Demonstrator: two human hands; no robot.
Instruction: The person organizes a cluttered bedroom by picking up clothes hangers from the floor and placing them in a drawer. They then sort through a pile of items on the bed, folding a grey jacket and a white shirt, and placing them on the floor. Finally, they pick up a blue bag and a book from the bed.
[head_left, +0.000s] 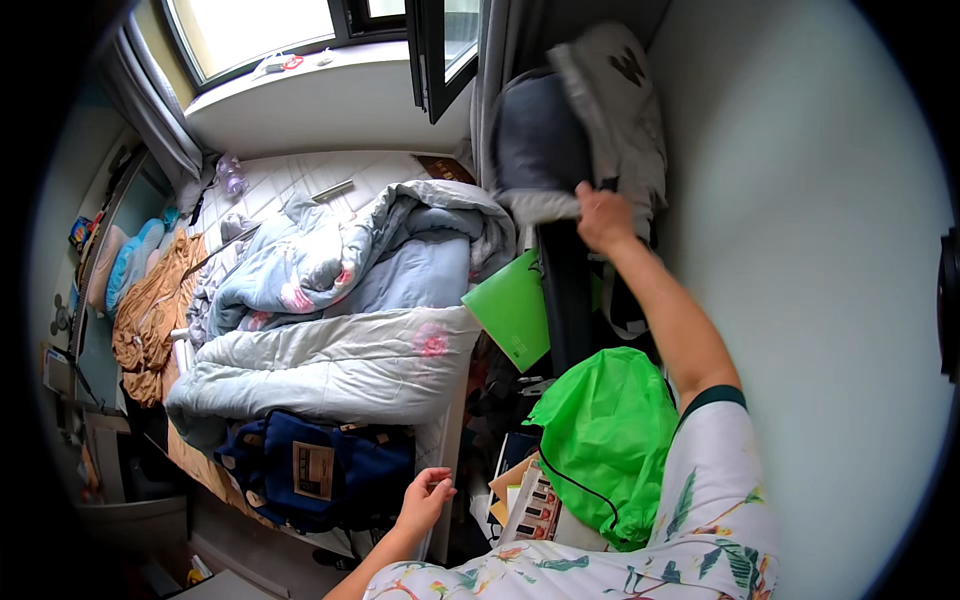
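Observation:
My right hand (606, 219) grips the edge of a light grey fabric bag (622, 127), which looks like an opened backpack with a dark inner side. The bag is against the wall in the far corner and slightly blurred. Below my right forearm rests a bright green drawstring bag (607, 442) with a black cord. My left hand (427, 501) is empty, its fingers loosely bent, beside the mattress edge. Close to it, a navy blue backpack (360, 469) with a tan patch lies against the bed. A green folder (514, 311) leans between bed and grey bag.
A floral quilt (330, 360) lies bunched on the mattress (277, 169). Brown cloth (154, 315) and a clear plastic bottle (231, 176) are at its left side. An open window sash (450, 56) juts inward. Books and papers (529, 506) crowd the narrow gap by the wall (810, 262).

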